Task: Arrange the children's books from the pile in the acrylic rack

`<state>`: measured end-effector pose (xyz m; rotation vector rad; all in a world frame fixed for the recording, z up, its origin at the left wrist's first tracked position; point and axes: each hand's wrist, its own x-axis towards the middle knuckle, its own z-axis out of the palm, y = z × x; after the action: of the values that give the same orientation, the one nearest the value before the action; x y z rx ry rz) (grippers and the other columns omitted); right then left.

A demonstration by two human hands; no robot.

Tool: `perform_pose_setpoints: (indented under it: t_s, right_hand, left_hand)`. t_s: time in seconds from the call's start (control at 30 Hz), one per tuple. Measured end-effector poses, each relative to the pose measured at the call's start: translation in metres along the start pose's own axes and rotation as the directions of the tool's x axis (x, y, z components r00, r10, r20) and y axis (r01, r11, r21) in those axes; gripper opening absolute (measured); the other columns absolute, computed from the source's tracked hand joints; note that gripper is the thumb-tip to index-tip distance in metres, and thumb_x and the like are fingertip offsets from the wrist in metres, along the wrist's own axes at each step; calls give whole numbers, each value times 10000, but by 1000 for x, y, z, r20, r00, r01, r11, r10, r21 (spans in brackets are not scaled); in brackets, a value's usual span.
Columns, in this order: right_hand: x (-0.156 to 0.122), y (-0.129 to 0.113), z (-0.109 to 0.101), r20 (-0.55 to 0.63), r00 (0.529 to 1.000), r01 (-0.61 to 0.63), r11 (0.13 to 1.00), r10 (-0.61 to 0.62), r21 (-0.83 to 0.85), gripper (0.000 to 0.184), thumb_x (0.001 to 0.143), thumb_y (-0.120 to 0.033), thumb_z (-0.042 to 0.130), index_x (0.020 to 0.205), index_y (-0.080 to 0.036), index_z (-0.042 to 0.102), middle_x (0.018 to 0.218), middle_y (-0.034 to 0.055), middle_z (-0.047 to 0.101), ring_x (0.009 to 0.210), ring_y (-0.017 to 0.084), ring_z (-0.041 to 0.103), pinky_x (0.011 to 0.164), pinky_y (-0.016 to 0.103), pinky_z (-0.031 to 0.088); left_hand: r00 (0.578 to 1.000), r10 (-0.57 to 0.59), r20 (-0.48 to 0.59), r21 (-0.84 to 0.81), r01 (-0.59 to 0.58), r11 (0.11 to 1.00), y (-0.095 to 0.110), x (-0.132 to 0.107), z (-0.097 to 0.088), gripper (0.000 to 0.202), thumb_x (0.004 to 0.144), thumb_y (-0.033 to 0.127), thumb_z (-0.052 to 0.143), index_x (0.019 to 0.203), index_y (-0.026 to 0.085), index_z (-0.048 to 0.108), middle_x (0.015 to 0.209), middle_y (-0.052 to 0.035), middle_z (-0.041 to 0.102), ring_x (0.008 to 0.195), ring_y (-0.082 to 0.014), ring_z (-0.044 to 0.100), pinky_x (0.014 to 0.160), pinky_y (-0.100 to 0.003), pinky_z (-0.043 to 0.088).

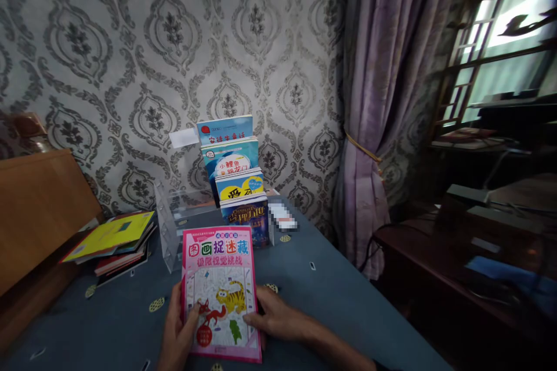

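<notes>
A pink children's puzzle book (220,278) with a tiger and a fox on its cover is held upright over the blue-grey table (331,290). My left hand (176,330) grips its left edge with the thumb on the cover. My right hand (276,316) grips its right edge, fingers curled round it. Just behind the book stands a clear acrylic tiered rack (174,223) with several children's books (237,185) lined up in steps on its right side; its left side shows bare plastic.
A stack of books with a yellow one on top (113,237) lies at the table's left, next to a wooden headboard (39,208). Patterned wallpaper is behind, a purple curtain (383,98) at right, and a dark desk (470,255) under the window.
</notes>
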<state>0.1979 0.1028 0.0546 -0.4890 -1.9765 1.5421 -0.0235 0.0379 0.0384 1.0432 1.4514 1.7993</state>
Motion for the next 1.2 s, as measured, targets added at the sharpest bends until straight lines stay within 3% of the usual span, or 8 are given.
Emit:
perform_pose_setpoints:
  t_s: [0.33,0.6,0.83,0.97,1.2]
  right_hand:
    - [0,-9,2,8,999,36,998,-36,-55,503,833,-472,620,1227,-160,637,1222,95,688,1093,288,650,938,450,535]
    - [-2,-19,9,-92,996,-26,948,-3,-318,387,865,-292,531,1213,-172,652,1162,87,713,1026,279,666,895,403,541]
    - [-5,-33,9,-112,994,-55,840,-7,-540,389,899,-321,502,1255,-207,612,1162,86,699,1039,296,624,930,425,502]
    - [-13,-34,12,-114,993,-75,811,10,-580,389,927,-331,476,1283,-216,582,1175,92,680,1035,282,605,949,416,484]
    - [-21,-64,15,-144,989,-102,803,21,-587,372,980,-327,428,1326,-242,533,1171,76,669,1060,238,585,941,360,481]
  left_hand:
    - [996,50,73,100,-57,993,15,2,-8,546,636,441,806,1078,206,587,1039,-61,690,977,-274,649,810,-305,547]
    - [991,124,42,203,-130,970,24,2,-14,479,663,471,796,1015,226,582,979,-56,686,924,-255,649,788,-297,529]
    - [986,165,31,210,-168,963,36,-6,-25,465,668,485,802,989,226,586,937,-60,694,853,-248,665,746,-288,538]
    - [989,138,46,235,-145,961,29,-11,-34,493,653,506,797,993,211,594,930,-80,720,854,-266,694,723,-294,552]
    - [977,187,104,308,-210,928,18,-11,-45,465,777,578,647,1034,199,563,926,-83,728,838,-259,713,718,-333,582]
